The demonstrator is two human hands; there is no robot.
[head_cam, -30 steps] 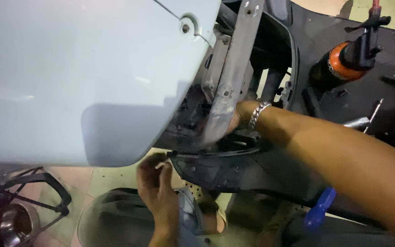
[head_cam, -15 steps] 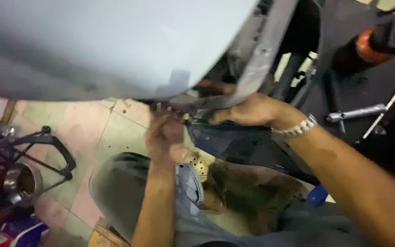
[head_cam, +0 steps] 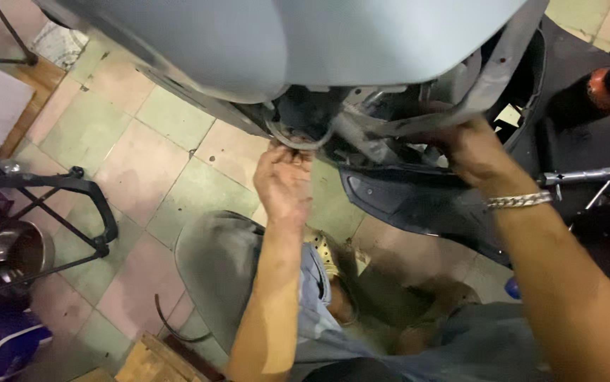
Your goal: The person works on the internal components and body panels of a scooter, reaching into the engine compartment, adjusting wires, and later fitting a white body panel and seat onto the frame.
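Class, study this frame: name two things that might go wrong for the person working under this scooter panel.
The left hand reaches up to a grey ring under the pale blue panel; fingers might get pinched. The right hand grips the dark frame edge; if it slips, the panel may drop.

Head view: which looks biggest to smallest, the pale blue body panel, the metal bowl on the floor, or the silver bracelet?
1. pale blue body panel
2. metal bowl
3. silver bracelet, though nearer the camera, so its rank is unsure.
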